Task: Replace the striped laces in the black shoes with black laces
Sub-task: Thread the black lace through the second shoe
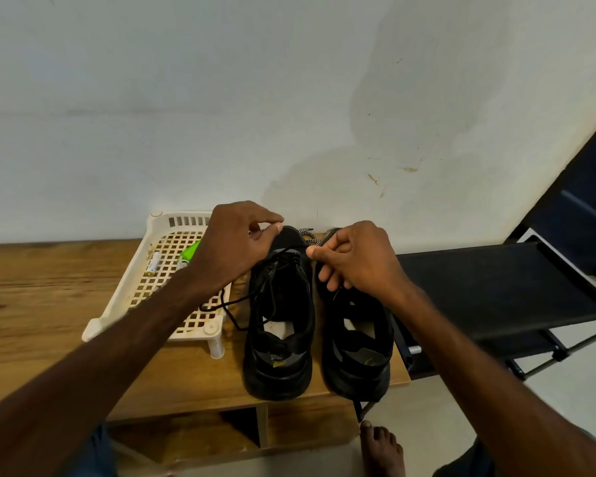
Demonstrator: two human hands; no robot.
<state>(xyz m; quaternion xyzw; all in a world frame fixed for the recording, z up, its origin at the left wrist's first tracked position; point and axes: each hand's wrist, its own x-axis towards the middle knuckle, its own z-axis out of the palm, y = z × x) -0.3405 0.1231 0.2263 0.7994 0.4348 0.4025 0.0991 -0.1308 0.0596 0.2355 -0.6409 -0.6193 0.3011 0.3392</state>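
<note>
Two black shoes stand side by side on a wooden table (42, 304), heels toward me: the left shoe (279, 339) and the right shoe (356, 349). A black lace (234, 306) runs through the left shoe's eyelets, and its loose end trails left over the tray. A striped black-and-white lace (312, 237) lies behind the toes. My left hand (236, 242) rests on the left shoe's toe, fingers pinched near the striped lace. My right hand (355, 259) pinches the black lace at the shoe's front eyelets.
A cream plastic lattice tray (159, 228) sits left of the shoes against the wall and holds a battery (153, 264) and a green object (190, 252). A black fabric rack (496, 287) stands to the right. My bare foot (381, 449) is on the floor.
</note>
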